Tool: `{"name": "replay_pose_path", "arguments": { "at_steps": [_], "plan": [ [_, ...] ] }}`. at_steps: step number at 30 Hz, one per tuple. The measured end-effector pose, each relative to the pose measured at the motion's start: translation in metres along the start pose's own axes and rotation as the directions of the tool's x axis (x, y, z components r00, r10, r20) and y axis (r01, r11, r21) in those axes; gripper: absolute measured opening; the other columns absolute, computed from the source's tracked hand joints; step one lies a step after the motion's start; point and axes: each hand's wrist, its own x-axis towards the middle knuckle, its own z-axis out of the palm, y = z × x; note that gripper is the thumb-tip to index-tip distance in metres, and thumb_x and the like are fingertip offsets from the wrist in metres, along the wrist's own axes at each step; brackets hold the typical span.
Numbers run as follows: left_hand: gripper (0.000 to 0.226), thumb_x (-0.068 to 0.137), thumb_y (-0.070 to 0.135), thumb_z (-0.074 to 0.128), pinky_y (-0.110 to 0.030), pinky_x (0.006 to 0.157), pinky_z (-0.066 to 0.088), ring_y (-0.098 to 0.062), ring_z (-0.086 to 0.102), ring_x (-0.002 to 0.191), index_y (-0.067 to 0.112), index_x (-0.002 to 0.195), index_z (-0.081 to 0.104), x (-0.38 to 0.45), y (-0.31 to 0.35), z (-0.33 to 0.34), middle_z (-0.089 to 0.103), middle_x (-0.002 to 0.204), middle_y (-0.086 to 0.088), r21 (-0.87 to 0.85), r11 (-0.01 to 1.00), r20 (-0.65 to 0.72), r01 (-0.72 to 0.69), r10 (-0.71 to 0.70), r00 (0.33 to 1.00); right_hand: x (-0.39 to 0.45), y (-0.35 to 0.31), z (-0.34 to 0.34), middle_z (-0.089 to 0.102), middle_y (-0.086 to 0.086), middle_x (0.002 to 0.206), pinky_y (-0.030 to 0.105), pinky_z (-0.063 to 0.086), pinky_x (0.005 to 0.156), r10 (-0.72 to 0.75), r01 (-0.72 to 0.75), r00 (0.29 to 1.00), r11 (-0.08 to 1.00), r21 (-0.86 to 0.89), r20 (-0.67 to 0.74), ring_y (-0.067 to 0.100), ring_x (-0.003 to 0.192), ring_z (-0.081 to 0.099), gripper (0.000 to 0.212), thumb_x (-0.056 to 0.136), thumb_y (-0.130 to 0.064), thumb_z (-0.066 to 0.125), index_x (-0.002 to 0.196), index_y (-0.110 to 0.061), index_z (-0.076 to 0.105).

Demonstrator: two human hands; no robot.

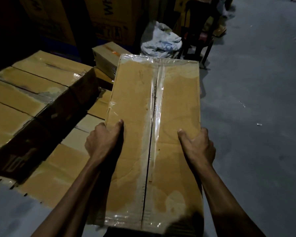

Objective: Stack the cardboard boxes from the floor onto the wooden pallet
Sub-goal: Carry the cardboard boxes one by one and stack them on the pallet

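A long, flat, brown cardboard box (154, 134), sealed down its centre seam with clear tape, is held out in front of the body, beside the stacked brown boxes (32, 100) to the left. It is grasped at both long edges: left hand (103, 139) and right hand (197, 144), thumbs on top. The creased top suggests soft card; the glossy tape looks slippery, so bare edges seem the safer hold.

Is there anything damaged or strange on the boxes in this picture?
Yes. The stacked boxes on the left look worn: the nearest corner is dented and the tape is wrinkled. The held box has peeling, crinkled tape at its far edge. Left hand and right hand grip its sides.
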Motion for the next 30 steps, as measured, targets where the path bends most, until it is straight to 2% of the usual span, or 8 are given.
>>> {"name": "replay_pose_path", "arguments": {
  "at_steps": [5,8,13,18,25,30],
  "plan": [
    [0.071,0.079,0.08,0.04,-0.042,0.078,0.055,-0.031,0.062,0.078,0.016,0.096,0.063,0.069,0.057,0.042,0.066,0.086,-0.006,-0.002,0.999,0.017,0.036,-0.036,0.999,0.104,-0.036,0.021,0.061,0.017,0.117,0.043,0.046,0.085,-0.03,0.031,0.999,0.999,-0.035,0.035,0.038,0.105,0.058,0.072,0.082,-0.066,0.059,0.127,-0.012,0.045],
    [0.065,0.085,0.077,0.043,-0.037,0.072,0.05,-0.03,0.06,0.079,0.015,0.096,0.059,0.106,0.087,0.055,0.063,0.088,-0.007,-0.013,0.998,0.027,0.06,-0.06,0.998,0.156,-0.061,0.031,0.061,0.016,0.116,0.042,0.047,0.084,-0.053,0.056,0.997,0.997,-0.05,0.058,0.038,0.103,0.059,0.072,0.082,-0.067,0.059,0.127,-0.013,0.045],
    [0.057,0.088,0.073,0.045,-0.037,0.072,0.048,-0.03,0.058,0.08,0.017,0.094,0.054,0.152,0.113,0.073,0.059,0.086,-0.005,-0.027,0.986,-0.012,0.164,-0.164,0.986,0.228,-0.103,0.056,0.062,0.013,0.116,0.041,0.045,0.083,-0.159,0.165,0.979,0.986,-0.038,0.129,0.036,0.103,0.059,0.069,0.083,-0.065,0.058,0.128,-0.013,0.046],
    [0.064,0.089,0.071,0.046,-0.037,0.074,0.045,-0.035,0.063,0.094,0.014,0.111,0.065,0.189,0.12,0.089,0.068,0.102,-0.009,-0.071,0.963,-0.087,0.261,-0.267,0.96,0.286,-0.142,0.092,0.06,0.014,0.116,0.04,0.044,0.082,-0.269,0.287,0.938,0.956,-0.053,0.22,0.036,0.104,0.057,0.068,0.084,-0.064,0.059,0.127,-0.013,0.047],
    [0.062,0.092,0.067,0.047,-0.035,0.073,0.043,-0.028,0.055,0.084,0.012,0.114,0.064,0.231,0.14,0.122,0.06,0.094,-0.004,-0.139,0.879,-0.209,0.456,-0.476,0.854,0.38,-0.195,0.156,0.061,0.014,0.114,0.04,0.044,0.079,-0.41,0.462,0.801,0.887,-0.014,0.436,0.036,0.101,0.058,0.063,0.084,-0.065,0.059,0.12,-0.014,0.048],
    [0.061,0.093,0.066,0.046,-0.037,0.074,0.047,-0.033,0.062,0.089,0.011,0.111,0.063,0.244,0.168,0.15,0.067,0.1,-0.011,-0.194,0.802,-0.267,0.565,-0.597,0.756,0.447,-0.236,0.194,0.058,0.011,0.12,0.034,0.037,0.076,-0.487,0.595,0.625,0.803,0.031,0.611,0.034,0.106,0.057,0.065,0.088,-0.063,0.057,0.129,-0.015,0.044]
  ]
}}
